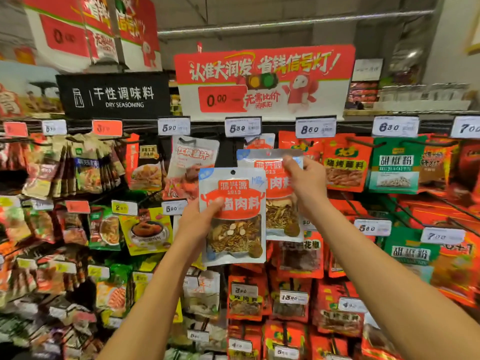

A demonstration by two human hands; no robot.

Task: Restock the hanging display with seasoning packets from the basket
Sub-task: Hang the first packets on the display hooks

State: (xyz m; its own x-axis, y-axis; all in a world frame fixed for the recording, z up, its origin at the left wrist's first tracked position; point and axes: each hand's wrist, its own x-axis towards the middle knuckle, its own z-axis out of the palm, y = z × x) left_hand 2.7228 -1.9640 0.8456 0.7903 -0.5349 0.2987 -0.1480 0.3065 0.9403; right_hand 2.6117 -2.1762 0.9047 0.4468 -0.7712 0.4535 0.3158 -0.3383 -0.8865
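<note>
My left hand [200,219] grips the left edge of a white-and-red seasoning packet [235,224] with a clear window showing dried spices, held upright in front of the display. My right hand [304,180] pinches the upper part of a second, matching packet [278,211], raised a little higher and behind the first, its top edge near the hook under the 5.89 price tag [242,127]. Whether that packet's hole is on the hook is hidden. The basket is out of view.
The hanging display fills the view with rows of packets on pegs: brown ones [85,165] at the left, red ones [345,165] and green ones [396,167] at the right. A black DRY SEASONING sign [114,96] and a red promotional board [265,79] hang above.
</note>
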